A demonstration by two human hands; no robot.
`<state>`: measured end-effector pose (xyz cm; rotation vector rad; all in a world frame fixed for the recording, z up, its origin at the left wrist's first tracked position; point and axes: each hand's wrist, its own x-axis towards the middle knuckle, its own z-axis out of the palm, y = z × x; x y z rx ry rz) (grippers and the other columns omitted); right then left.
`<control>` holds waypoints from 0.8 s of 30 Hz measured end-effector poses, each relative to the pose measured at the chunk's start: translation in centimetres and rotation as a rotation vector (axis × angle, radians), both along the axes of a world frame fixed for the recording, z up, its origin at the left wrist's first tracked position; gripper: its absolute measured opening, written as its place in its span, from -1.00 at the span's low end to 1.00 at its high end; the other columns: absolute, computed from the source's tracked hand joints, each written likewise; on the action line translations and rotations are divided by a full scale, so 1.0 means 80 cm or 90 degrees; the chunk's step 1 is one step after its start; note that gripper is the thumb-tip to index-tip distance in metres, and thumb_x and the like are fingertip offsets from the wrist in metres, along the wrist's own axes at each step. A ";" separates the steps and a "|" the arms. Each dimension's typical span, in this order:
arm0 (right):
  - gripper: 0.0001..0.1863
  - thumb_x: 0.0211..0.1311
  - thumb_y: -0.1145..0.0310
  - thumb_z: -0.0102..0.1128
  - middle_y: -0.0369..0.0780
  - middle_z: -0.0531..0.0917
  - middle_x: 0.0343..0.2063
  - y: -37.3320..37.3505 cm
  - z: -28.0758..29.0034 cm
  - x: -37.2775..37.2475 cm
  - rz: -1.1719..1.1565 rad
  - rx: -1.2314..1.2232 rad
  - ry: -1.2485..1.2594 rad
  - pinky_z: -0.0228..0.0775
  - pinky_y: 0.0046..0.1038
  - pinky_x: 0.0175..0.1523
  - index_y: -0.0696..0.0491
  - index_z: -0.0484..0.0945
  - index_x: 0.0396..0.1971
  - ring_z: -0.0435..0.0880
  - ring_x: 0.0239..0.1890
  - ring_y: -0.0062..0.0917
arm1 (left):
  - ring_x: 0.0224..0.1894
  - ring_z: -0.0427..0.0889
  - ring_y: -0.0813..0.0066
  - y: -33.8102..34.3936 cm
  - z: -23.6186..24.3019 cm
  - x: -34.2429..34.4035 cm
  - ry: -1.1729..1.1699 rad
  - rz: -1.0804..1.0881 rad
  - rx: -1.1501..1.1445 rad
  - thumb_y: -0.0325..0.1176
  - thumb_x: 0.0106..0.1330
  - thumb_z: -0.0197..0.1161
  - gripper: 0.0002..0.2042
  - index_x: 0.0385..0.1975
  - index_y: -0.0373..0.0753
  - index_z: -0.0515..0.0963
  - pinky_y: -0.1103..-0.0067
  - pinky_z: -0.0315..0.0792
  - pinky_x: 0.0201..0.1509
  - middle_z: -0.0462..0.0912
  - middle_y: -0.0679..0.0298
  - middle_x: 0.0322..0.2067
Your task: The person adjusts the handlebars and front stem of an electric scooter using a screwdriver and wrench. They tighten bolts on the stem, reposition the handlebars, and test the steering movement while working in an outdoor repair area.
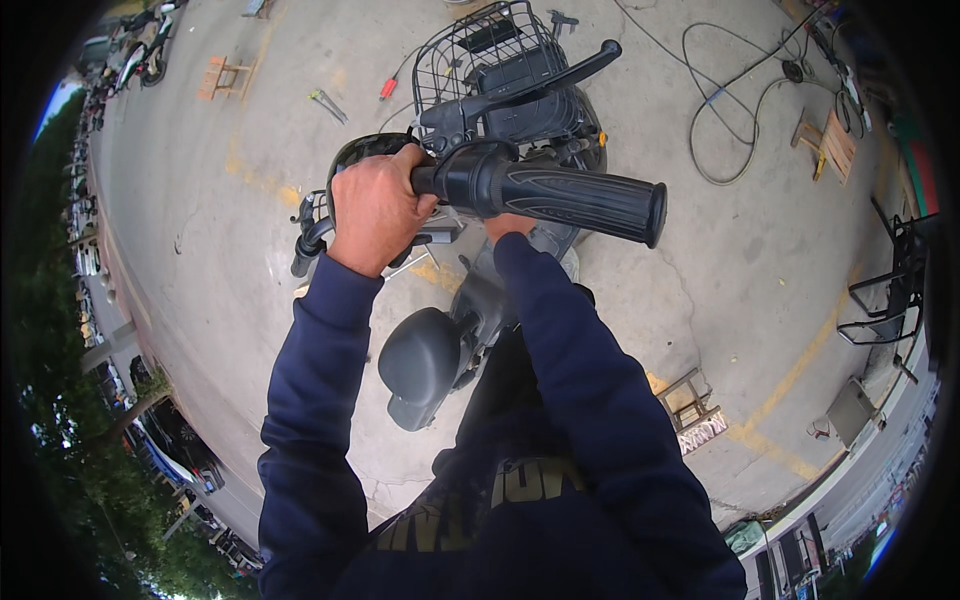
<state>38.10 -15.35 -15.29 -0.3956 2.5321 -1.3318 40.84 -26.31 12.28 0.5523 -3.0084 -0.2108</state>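
Note:
An electric scooter stands in front of me with its handlebar turned, so the black ribbed grip (585, 200) points to the right. My left hand (375, 205) is closed around the handlebar, just inboard of the grip's dark housing (478, 178). Below that housing shows my right hand (510, 226), its fingers hidden behind the bar and the scooter's front. Whether it holds anything cannot be seen. Above the grip runs a black brake lever (555, 78). A black wire basket (430, 75) sits at the front, and the dark seat (422, 350) lies below my hands.
Small wooden stools stand at far left (222, 78), right (832, 146) and lower right (690, 410). A loose hose (752, 140) curls over the concrete at far right. Tools (327, 105) and a red-ended cable (388, 88) lie beyond the basket. Black metal frames (890, 285) stand at right.

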 end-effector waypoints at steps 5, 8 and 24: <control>-0.66 0.24 0.28 0.18 -0.05 0.69 -0.10 -0.009 0.065 -0.009 0.059 0.269 -0.181 0.51 -0.07 -0.05 -0.04 0.59 0.02 0.66 -0.06 -0.06 | -0.42 0.63 0.05 0.000 -0.012 0.008 0.039 0.024 0.005 -0.34 -0.08 0.39 -0.76 -0.35 -0.15 0.61 0.27 0.45 -0.35 0.61 0.13 -0.58; -0.63 0.25 0.29 0.17 -0.03 0.65 0.00 0.001 0.036 -0.003 0.020 0.121 -0.025 0.46 -0.12 0.09 -0.01 0.58 0.06 0.61 0.06 -0.08 | -0.44 0.63 0.08 0.001 -0.013 0.004 0.059 0.002 -0.008 -0.30 -0.05 0.40 -0.78 -0.38 -0.15 0.60 0.28 0.44 -0.37 0.60 0.15 -0.59; -0.58 0.31 0.23 0.10 0.05 0.56 0.08 0.083 -0.187 -0.056 0.245 0.120 0.389 0.26 -0.05 0.29 0.12 0.54 0.09 0.50 0.15 0.02 | -0.42 0.62 0.12 0.010 -0.006 0.001 0.047 0.003 0.023 -0.40 -0.18 0.42 -0.75 -0.42 -0.11 0.58 0.30 0.42 -0.36 0.58 0.21 -0.60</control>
